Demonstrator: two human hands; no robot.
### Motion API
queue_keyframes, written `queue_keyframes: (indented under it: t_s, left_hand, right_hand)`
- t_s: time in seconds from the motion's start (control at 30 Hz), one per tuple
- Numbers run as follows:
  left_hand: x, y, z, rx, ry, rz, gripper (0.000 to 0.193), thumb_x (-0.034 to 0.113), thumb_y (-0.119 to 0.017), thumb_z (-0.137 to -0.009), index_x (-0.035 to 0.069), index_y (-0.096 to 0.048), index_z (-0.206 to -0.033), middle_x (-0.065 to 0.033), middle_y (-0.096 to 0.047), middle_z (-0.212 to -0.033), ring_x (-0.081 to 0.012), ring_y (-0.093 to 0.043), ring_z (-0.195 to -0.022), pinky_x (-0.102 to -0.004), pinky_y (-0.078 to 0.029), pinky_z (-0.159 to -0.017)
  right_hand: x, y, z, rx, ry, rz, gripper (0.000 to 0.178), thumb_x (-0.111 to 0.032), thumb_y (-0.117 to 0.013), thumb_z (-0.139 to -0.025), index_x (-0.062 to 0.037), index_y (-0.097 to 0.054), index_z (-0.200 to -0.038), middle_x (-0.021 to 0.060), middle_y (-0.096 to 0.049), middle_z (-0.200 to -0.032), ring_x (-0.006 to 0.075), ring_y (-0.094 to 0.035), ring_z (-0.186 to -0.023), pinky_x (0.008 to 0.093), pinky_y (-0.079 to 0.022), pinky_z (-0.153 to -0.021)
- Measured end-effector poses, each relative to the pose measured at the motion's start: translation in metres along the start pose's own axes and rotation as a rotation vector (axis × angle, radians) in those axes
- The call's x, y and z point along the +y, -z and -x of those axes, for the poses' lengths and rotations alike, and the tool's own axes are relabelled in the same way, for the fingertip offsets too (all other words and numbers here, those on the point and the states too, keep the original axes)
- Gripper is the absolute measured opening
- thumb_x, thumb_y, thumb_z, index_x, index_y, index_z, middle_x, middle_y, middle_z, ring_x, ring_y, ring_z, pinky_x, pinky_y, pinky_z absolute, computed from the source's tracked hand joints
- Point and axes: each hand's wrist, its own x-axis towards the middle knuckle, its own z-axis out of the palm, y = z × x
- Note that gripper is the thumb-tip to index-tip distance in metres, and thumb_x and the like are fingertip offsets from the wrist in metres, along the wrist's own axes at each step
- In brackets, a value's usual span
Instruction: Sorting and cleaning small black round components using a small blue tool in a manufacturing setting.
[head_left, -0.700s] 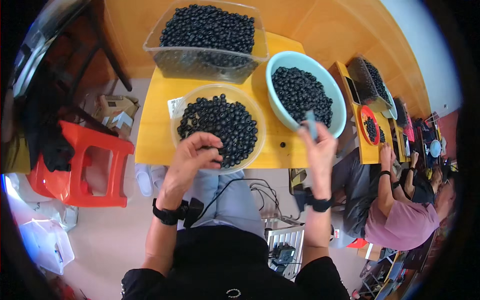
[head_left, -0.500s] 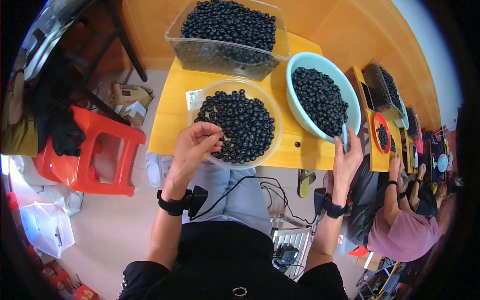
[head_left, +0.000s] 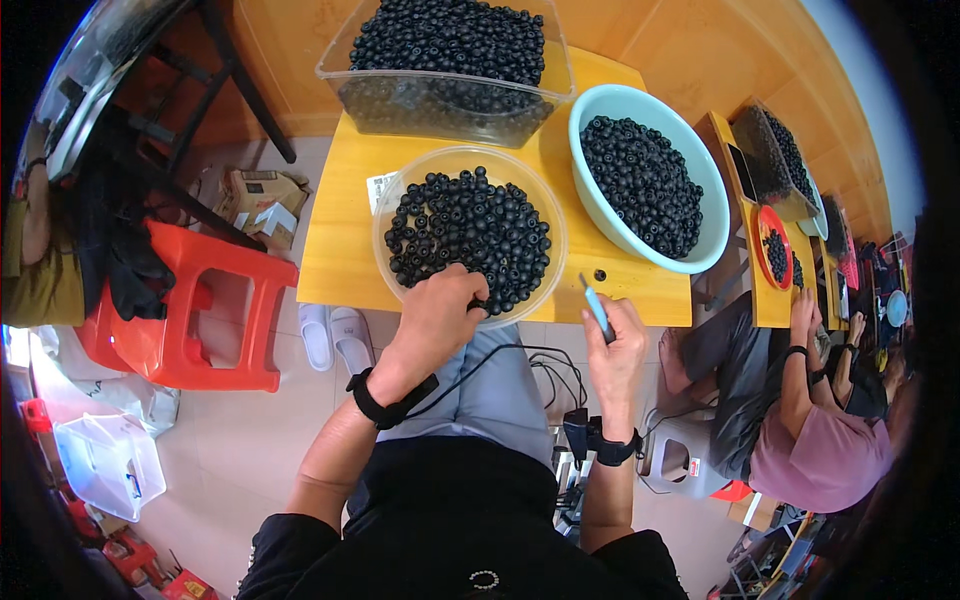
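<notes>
My left hand reaches over the near rim of a clear round tub. Its fingers are bent and pressed together around a small black bead-like piece, partly hidden by the hand. Many such black beads, with holes through them, lie in the tub. To the right, my right hand is closed around a thin tool with a light blue handle and a narrow metal tip, pointing up and left at the table's front edge. One loose black bead lies on the table just beyond the tip.
A light blue basin heaped with black beads stands right of the tub on the yellow table. Behind is a clear box of beads. A red stool stands left; a person in pink sits right.
My left hand has moved right and nearer, down among the tub's front beads. My right hand has drawn back from the basin's rim, left and toward me, with the blue-handled tool.
</notes>
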Motion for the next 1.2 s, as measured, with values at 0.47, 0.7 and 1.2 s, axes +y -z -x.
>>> queue_keyframes:
  t_s: [0.47, 0.7, 1.2]
  left_hand:
    - [-0.006, 0.01, -0.004, 0.037, 0.112, 0.809, 0.016, 0.0, -0.068, -0.074, 0.002, -0.059, -0.087, -0.0035, -0.06, -0.081, -0.0134, -0.063, -0.072, -0.0243, -0.05, -0.062]
    - [-0.002, 0.019, 0.004, -0.115, 0.284, 1.462, 0.019, 0.001, -0.061, -0.083, 0.002, -0.057, -0.101, -0.0069, -0.06, -0.092, -0.0177, -0.063, -0.084, -0.0257, -0.053, -0.074]
    - [-0.015, 0.008, 0.004, -0.249, 0.2, 1.708, 0.016, 0.003, -0.062, -0.083, 0.001, -0.06, -0.1, -0.0079, -0.063, -0.093, -0.0144, -0.065, -0.082, -0.024, -0.056, -0.074]
  right_hand:
    - [-0.008, -0.008, 0.009, -0.091, -0.003, -0.073, 0.02, -0.002, -0.064, -0.076, 0.0006, -0.064, -0.095, 0.0098, -0.055, -0.068, 0.0177, -0.051, -0.056, 0.0287, -0.039, -0.053]
    - [-0.029, -0.019, 0.0, -0.217, 0.172, -0.393, 0.022, -0.007, -0.064, -0.079, -0.0018, -0.065, -0.101, 0.008, -0.058, -0.071, 0.0147, -0.051, -0.054, 0.0265, -0.039, -0.049]
    - [-0.053, -0.018, -0.009, -0.287, 0.32, -0.186, 0.024, -0.01, -0.069, -0.076, -0.0036, -0.066, -0.099, 0.0084, -0.056, -0.065, 0.0203, -0.056, -0.053, 0.0305, -0.044, -0.05]
